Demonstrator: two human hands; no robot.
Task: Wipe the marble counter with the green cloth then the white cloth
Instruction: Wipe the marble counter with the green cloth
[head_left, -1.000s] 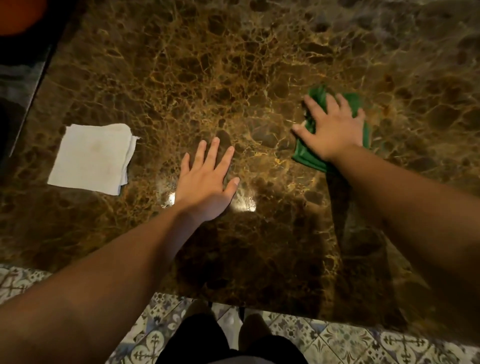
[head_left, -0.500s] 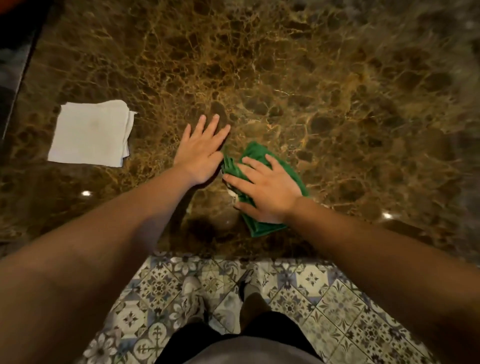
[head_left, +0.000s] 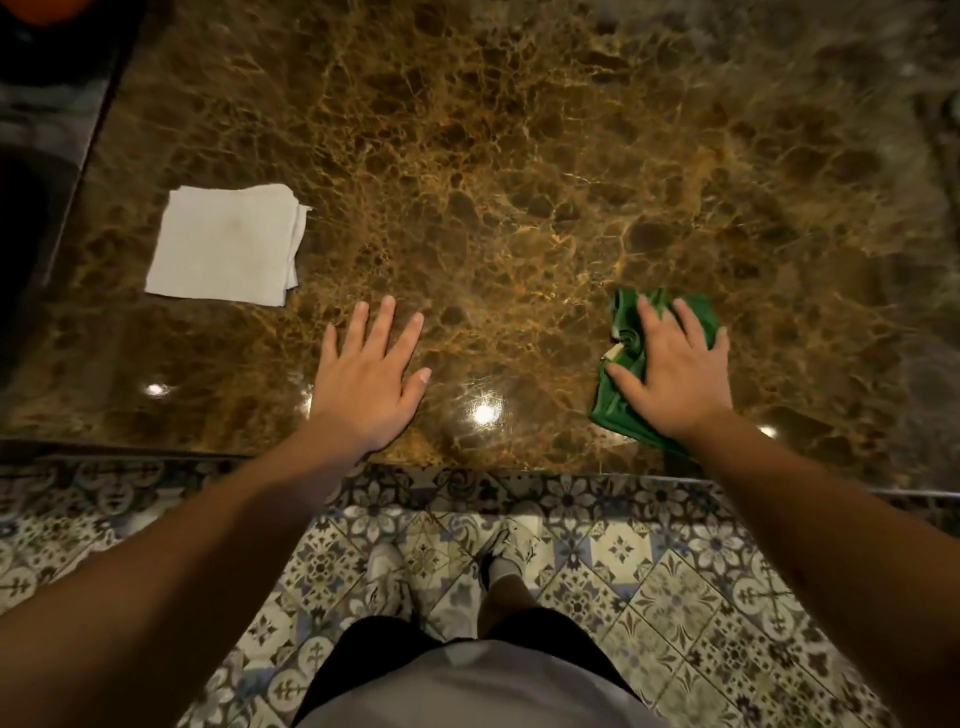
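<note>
The brown veined marble counter (head_left: 519, 182) fills the upper half of the head view. My right hand (head_left: 675, 371) presses flat on the crumpled green cloth (head_left: 621, 410) near the counter's front edge at the right; most of the cloth is hidden under the palm. My left hand (head_left: 366, 379) lies flat on the bare marble near the front edge, fingers spread, holding nothing. The folded white cloth (head_left: 226, 244) lies on the counter to the left, beyond my left hand and apart from it.
The counter's front edge (head_left: 519, 470) runs across the middle of the view. Below it is a patterned tile floor (head_left: 649, 571) with my feet (head_left: 506, 551). A dark surface (head_left: 47, 156) borders the counter on the left.
My right hand has slid the green cloth from beside my left hand to the right along the front edge. Before that it drew the cloth toward me from farther back.
</note>
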